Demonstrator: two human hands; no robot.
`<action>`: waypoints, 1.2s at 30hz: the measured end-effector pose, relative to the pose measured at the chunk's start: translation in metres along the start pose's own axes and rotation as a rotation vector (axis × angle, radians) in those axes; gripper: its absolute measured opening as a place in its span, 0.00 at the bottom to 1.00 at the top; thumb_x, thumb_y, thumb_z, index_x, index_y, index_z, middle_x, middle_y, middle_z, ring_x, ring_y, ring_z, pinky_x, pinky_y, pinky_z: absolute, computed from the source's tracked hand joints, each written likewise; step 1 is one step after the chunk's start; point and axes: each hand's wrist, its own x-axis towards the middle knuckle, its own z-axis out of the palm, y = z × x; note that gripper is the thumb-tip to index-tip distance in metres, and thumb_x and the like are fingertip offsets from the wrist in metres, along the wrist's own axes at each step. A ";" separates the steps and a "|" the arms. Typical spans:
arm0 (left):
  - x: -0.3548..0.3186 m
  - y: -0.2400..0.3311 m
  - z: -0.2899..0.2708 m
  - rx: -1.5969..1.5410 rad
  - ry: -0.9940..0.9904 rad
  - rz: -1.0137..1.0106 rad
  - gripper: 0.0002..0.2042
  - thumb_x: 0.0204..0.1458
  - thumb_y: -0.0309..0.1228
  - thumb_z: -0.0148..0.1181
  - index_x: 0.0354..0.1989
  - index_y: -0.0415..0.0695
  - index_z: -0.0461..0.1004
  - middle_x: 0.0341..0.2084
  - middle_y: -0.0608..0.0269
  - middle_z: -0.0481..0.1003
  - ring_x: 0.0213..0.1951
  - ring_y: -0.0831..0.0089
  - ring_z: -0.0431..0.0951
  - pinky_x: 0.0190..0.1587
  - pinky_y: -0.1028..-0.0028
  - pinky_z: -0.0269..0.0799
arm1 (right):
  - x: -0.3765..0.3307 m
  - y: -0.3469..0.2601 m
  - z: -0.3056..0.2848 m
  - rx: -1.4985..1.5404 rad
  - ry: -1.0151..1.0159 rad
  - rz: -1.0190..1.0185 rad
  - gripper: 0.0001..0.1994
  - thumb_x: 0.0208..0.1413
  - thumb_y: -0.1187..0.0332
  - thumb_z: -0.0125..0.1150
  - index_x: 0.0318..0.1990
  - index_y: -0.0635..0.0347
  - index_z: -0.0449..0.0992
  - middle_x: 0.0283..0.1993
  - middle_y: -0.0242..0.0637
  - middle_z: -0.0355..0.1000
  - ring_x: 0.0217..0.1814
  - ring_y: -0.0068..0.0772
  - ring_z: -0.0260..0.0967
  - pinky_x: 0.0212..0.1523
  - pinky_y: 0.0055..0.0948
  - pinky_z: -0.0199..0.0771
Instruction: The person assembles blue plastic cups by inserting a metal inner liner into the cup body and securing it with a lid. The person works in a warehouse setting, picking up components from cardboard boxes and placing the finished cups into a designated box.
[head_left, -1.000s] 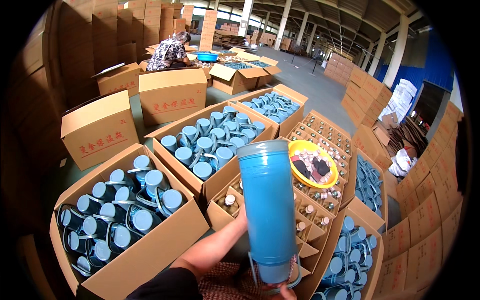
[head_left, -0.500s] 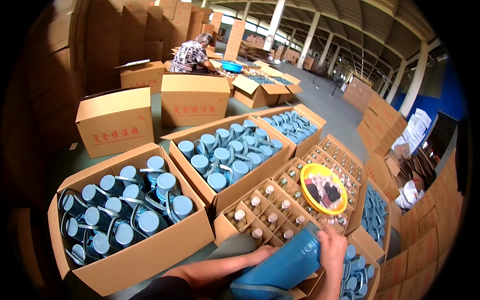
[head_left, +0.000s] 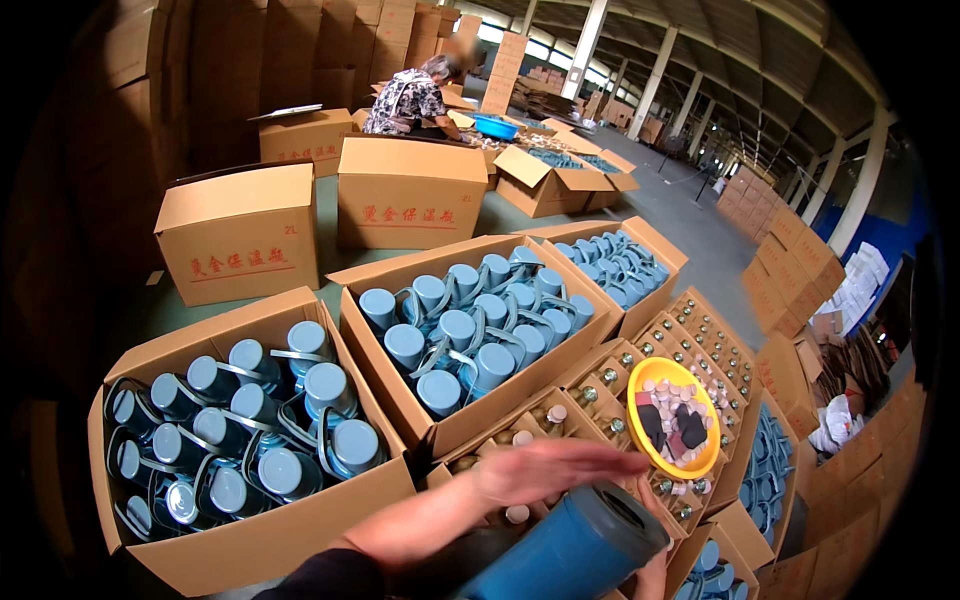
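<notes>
A blue cylindrical flask casing (head_left: 560, 550) leans across the lower middle, its dark, hollow-looking end tipped up toward the right. My left hand (head_left: 550, 470) is over that end, fingers stretched out flat and blurred by motion. My right hand (head_left: 655, 515) grips the casing's far right side near the same end, its fingers partly hidden behind it. Beyond both hands stands a divided carton (head_left: 590, 365) of bottle-like glass pieces, several topped with pale stoppers. On the dividers rests a yellow basin (head_left: 640, 375) with pale stoppers and dark pads inside.
Open cartons of blue lidded flasks stand at left (head_left: 250, 545), centre (head_left: 520, 385) and lower right (head_left: 740, 525). Two closed cartons (head_left: 235, 250) (head_left: 410, 200) stand behind. Another person (head_left: 408, 105) bends over boxes near a blue basin (head_left: 495, 127). Stacked cartons (head_left: 795, 265) line the right.
My left hand has risen from the casing's side to over its end, and its fingers have straightened. My right hand has shifted lower behind the casing. The view has turned slightly left.
</notes>
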 end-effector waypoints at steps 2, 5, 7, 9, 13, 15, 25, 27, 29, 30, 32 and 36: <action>-0.016 0.010 -0.019 0.008 0.139 0.079 0.41 0.46 0.60 0.57 0.62 0.41 0.62 0.64 0.38 0.51 0.67 0.49 0.50 0.66 0.53 0.43 | 0.011 0.007 0.009 0.075 0.022 -0.103 0.43 0.57 0.33 0.32 0.63 0.66 0.59 0.63 0.53 0.59 0.66 0.44 0.56 0.68 0.40 0.49; -0.017 0.014 -0.035 0.546 0.138 -0.156 0.33 0.45 0.52 0.63 0.53 0.37 0.72 0.59 0.39 0.61 0.63 0.51 0.59 0.63 0.56 0.51 | 0.036 -0.047 0.049 0.281 -0.383 -0.489 0.41 0.59 0.35 0.28 0.65 0.65 0.54 0.64 0.56 0.57 0.68 0.49 0.52 0.69 0.44 0.45; -0.007 0.011 -0.031 0.553 -0.042 -0.080 0.29 0.46 0.48 0.63 0.46 0.33 0.75 0.49 0.42 0.72 0.53 0.51 0.70 0.57 0.57 0.61 | 0.053 -0.037 0.056 0.255 -0.412 -0.471 0.42 0.59 0.35 0.26 0.65 0.65 0.54 0.65 0.58 0.55 0.68 0.52 0.52 0.70 0.46 0.42; 0.015 0.025 -0.023 0.891 0.075 -0.049 0.22 0.47 0.44 0.63 0.37 0.32 0.76 0.32 0.50 0.77 0.38 0.55 0.76 0.43 0.62 0.69 | 0.068 -0.003 0.060 0.050 -0.188 -0.318 0.34 0.57 0.45 0.39 0.62 0.64 0.59 0.59 0.54 0.63 0.60 0.48 0.61 0.64 0.43 0.53; 0.043 0.019 -0.022 1.479 0.453 -0.145 0.16 0.47 0.39 0.61 0.27 0.35 0.76 0.27 0.52 0.76 0.28 0.61 0.76 0.33 0.69 0.69 | 0.052 0.055 0.078 -0.379 -0.048 -0.132 0.28 0.54 0.58 0.54 0.60 0.63 0.63 0.51 0.48 0.70 0.51 0.42 0.68 0.55 0.38 0.66; 0.037 0.016 -0.043 0.864 0.780 -0.224 0.12 0.53 0.36 0.57 0.31 0.37 0.74 0.27 0.59 0.77 0.30 0.70 0.77 0.35 0.73 0.70 | 0.033 0.069 0.083 -0.501 -0.143 -0.139 0.28 0.53 0.59 0.55 0.60 0.63 0.63 0.50 0.47 0.70 0.50 0.41 0.68 0.54 0.37 0.67; -0.142 -0.005 -0.102 -0.078 1.645 -0.051 0.19 0.57 0.39 0.53 0.50 0.39 0.70 0.45 0.54 0.75 0.46 0.60 0.76 0.54 0.61 0.69 | 0.014 0.086 0.080 -0.638 -0.242 -0.083 0.32 0.47 0.63 0.60 0.61 0.62 0.62 0.45 0.42 0.69 0.45 0.36 0.68 0.48 0.34 0.69; -0.157 -0.006 -0.096 -0.099 1.713 -0.020 0.20 0.58 0.42 0.51 0.51 0.40 0.70 0.46 0.54 0.75 0.48 0.59 0.75 0.55 0.60 0.68 | 0.013 0.087 0.079 -0.645 -0.247 -0.074 0.32 0.46 0.64 0.61 0.61 0.62 0.62 0.45 0.41 0.69 0.44 0.35 0.68 0.47 0.33 0.69; -0.165 -0.003 -0.091 -0.113 1.714 -0.029 0.23 0.58 0.46 0.49 0.54 0.42 0.68 0.51 0.56 0.72 0.49 0.58 0.74 0.55 0.57 0.68 | 0.013 0.086 0.078 -0.662 -0.249 -0.068 0.33 0.44 0.65 0.62 0.61 0.62 0.62 0.44 0.40 0.69 0.43 0.34 0.68 0.46 0.32 0.70; -0.169 -0.001 -0.088 -0.132 1.700 -0.029 0.23 0.58 0.47 0.49 0.55 0.43 0.67 0.52 0.57 0.71 0.49 0.58 0.74 0.55 0.56 0.67 | 0.013 0.086 0.078 -0.670 -0.257 -0.062 0.34 0.44 0.65 0.63 0.61 0.62 0.62 0.43 0.40 0.69 0.42 0.33 0.68 0.45 0.32 0.70; -0.157 0.004 -0.068 -0.031 1.762 -0.208 0.22 0.61 0.49 0.40 0.56 0.49 0.66 0.50 0.56 0.72 0.46 0.59 0.77 0.44 0.58 0.76 | 0.012 0.085 0.077 -0.681 -0.260 -0.059 0.35 0.43 0.66 0.64 0.61 0.61 0.62 0.42 0.39 0.69 0.41 0.32 0.68 0.44 0.31 0.70; -0.186 -0.011 -0.059 0.012 1.576 -0.485 0.28 0.60 0.49 0.29 0.54 0.39 0.66 0.41 0.46 0.76 0.34 0.57 0.79 0.36 0.61 0.77 | 0.021 0.073 0.074 -0.698 -0.280 -0.098 0.36 0.40 0.67 0.66 0.62 0.61 0.62 0.40 0.37 0.69 0.39 0.30 0.67 0.42 0.30 0.71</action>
